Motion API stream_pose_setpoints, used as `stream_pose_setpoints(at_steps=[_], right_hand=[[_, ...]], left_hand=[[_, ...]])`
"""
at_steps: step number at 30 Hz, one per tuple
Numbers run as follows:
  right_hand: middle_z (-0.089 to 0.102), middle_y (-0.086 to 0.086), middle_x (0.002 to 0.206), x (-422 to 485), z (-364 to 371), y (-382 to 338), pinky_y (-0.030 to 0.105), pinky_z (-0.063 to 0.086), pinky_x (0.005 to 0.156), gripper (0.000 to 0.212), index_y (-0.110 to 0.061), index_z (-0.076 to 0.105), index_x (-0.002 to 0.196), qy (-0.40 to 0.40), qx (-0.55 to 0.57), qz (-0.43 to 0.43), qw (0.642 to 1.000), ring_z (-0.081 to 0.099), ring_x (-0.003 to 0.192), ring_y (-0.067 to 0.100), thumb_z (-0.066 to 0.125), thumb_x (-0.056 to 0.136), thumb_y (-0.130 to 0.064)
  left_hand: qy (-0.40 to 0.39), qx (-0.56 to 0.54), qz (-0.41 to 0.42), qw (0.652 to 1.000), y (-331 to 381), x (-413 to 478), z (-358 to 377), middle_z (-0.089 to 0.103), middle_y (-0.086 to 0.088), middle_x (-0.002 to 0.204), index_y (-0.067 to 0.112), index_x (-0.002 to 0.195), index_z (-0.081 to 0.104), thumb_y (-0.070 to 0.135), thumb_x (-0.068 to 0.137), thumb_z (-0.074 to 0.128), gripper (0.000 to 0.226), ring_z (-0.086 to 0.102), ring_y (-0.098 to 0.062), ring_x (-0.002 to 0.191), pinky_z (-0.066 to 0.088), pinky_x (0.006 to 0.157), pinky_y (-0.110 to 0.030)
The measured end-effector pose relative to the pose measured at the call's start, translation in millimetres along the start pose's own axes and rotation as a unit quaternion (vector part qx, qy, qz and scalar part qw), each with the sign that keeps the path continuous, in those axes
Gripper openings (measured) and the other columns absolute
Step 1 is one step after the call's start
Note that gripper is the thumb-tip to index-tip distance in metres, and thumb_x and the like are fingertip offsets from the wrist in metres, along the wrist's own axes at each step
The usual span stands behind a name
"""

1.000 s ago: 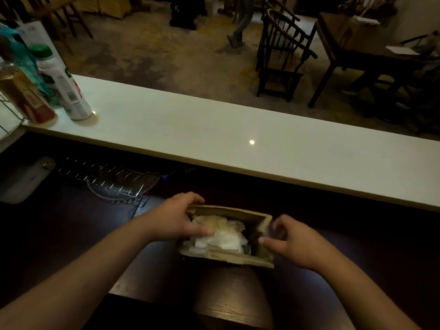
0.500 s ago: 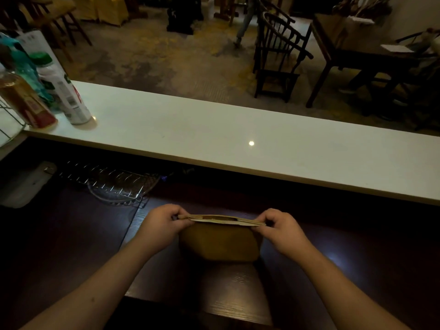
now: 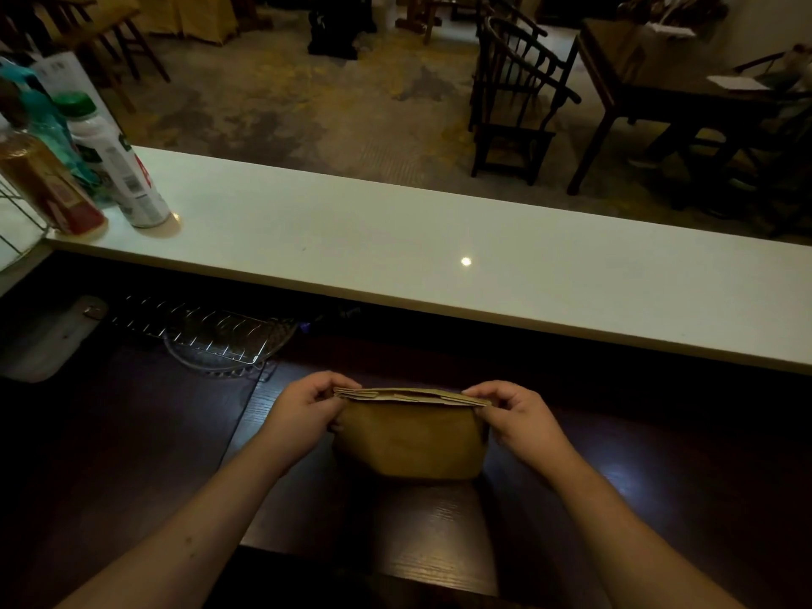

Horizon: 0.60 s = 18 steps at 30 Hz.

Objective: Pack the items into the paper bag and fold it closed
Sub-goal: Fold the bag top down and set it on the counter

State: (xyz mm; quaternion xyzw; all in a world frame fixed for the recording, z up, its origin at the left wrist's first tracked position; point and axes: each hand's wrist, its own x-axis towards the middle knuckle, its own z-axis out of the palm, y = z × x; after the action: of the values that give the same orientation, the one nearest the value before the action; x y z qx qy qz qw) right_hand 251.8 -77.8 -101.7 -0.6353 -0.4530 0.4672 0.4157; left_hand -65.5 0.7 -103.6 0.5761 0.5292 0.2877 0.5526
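Note:
A brown paper bag stands on the dark wooden worktop in front of me. Its top edge is pressed flat into a thin layered strip, so nothing inside shows. My left hand pinches the left end of that strip. My right hand pinches the right end. Both hands hold the mouth shut at the same height.
A raised white counter runs across behind the bag. Bottles stand at its left end beside a wire basket. A metal wire rack and a pale board lie on the worktop to the left. Chairs and a table stand beyond.
A second ago the bag's mouth was open with white wrapped items showing inside. Both hands have since pressed the top flat and shut, and they still pinch its two ends.

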Motion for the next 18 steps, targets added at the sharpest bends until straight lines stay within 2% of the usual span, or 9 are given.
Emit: stream_pose_setpoints(at_steps=[2, 5, 8, 10, 12, 14, 15, 17, 18], right_hand=[[0.069, 0.012, 0.068, -2, 3, -2, 0.022, 0.043, 0.045, 0.042, -0.026, 0.081, 0.091, 0.010, 0.025, 0.008, 1.000, 0.054, 0.046, 0.009, 0.063, 0.089, 0.011], [0.071, 0.021, 0.075, -6, 7, -5, 0.023, 0.044, 0.040, 0.044, -0.019, 0.081, 0.088, 0.034, 0.037, 0.001, 0.999, 0.053, 0.040, 0.014, 0.057, 0.086, 0.019], [0.071, 0.019, 0.094, -6, 12, -5, 0.025, 0.052, 0.047, 0.040, -0.011, 0.078, 0.090, 0.056, 0.038, -0.005, 0.998, 0.065, 0.047, 0.023, 0.054, 0.086, 0.021], [0.069, 0.017, 0.100, -4, 13, -2, 0.024, 0.054, 0.051, 0.040, -0.012, 0.078, 0.086, 0.061, 0.048, 0.004, 0.997, 0.071, 0.055, 0.028, 0.054, 0.087, 0.021], [0.065, 0.017, 0.095, -2, 13, 3, 0.030, 0.058, 0.056, 0.049, -0.018, 0.078, 0.072, 0.061, 0.046, 0.003, 0.997, 0.073, 0.061, 0.031, 0.053, 0.085, 0.023], [0.060, 0.012, 0.087, -2, 13, 6, 0.043, 0.060, 0.066, 0.054, -0.019, 0.074, 0.060, 0.056, 0.024, -0.004, 0.998, 0.072, 0.063, 0.028, 0.050, 0.081, 0.025], [0.058, 0.010, 0.085, -2, 13, 6, 0.049, 0.060, 0.070, 0.055, -0.019, 0.073, 0.058, 0.055, 0.015, -0.006, 0.998, 0.071, 0.063, 0.024, 0.050, 0.080, 0.026], [0.056, 0.010, 0.085, -3, 12, 5, 0.053, 0.059, 0.072, 0.056, -0.019, 0.072, 0.056, 0.050, 0.003, -0.008, 0.999, 0.070, 0.063, 0.020, 0.050, 0.080, 0.026], [0.056, 0.011, 0.086, -2, 11, 5, 0.052, 0.059, 0.070, 0.056, -0.020, 0.072, 0.056, 0.047, -0.007, -0.011, 0.999, 0.070, 0.061, 0.020, 0.049, 0.080, 0.025]], left_hand=[[0.007, 0.003, -0.003, 1.000, -2, 0, 0, 0.070, -0.021, 0.083, 0.031, 0.089, 0.080, -0.010, 0.090, 0.059, 0.046, 0.067, -0.014, 0.065, 0.060, 0.061, -0.028], [0.009, 0.004, -0.006, 1.000, -3, 1, -2, 0.072, -0.017, 0.081, 0.031, 0.089, 0.081, -0.010, 0.089, 0.060, 0.046, 0.068, -0.015, 0.066, 0.060, 0.065, -0.033], [-0.004, 0.024, -0.002, 1.000, 1, 3, -4, 0.074, -0.005, 0.072, 0.032, 0.088, 0.081, 0.002, 0.079, 0.068, 0.034, 0.065, -0.013, 0.064, 0.057, 0.067, -0.037], [-0.011, 0.048, 0.004, 0.999, 6, 4, -4, 0.074, -0.010, 0.071, 0.033, 0.087, 0.080, 0.023, 0.070, 0.075, 0.021, 0.061, -0.014, 0.065, 0.051, 0.066, -0.035], [-0.009, 0.063, 0.009, 0.998, 9, 5, -4, 0.072, -0.019, 0.078, 0.029, 0.087, 0.078, 0.046, 0.066, 0.083, 0.028, 0.061, -0.022, 0.067, 0.050, 0.067, -0.039], [-0.004, 0.091, 0.017, 0.996, 10, 6, -3, 0.072, -0.011, 0.081, 0.029, 0.088, 0.077, 0.061, 0.069, 0.080, 0.037, 0.067, -0.026, 0.074, 0.055, 0.070, -0.043], [-0.001, 0.116, 0.028, 0.993, 11, 7, -2, 0.071, -0.004, 0.082, 0.035, 0.088, 0.077, 0.062, 0.072, 0.078, 0.032, 0.068, -0.018, 0.077, 0.057, 0.073, -0.042], [0.006, 0.184, 0.058, 0.981, 13, 9, 0, 0.067, 0.006, 0.087, 0.052, 0.086, 0.074, 0.054, 0.080, 0.076, 0.006, 0.065, -0.003, 0.080, 0.057, 0.073, -0.035], [0.004, 0.208, 0.070, 0.976, 15, 11, 1, 0.064, 0.009, 0.088, 0.058, 0.083, 0.072, 0.049, 0.084, 0.076, 0.010, 0.063, 0.000, 0.080, 0.055, 0.071, -0.033]])
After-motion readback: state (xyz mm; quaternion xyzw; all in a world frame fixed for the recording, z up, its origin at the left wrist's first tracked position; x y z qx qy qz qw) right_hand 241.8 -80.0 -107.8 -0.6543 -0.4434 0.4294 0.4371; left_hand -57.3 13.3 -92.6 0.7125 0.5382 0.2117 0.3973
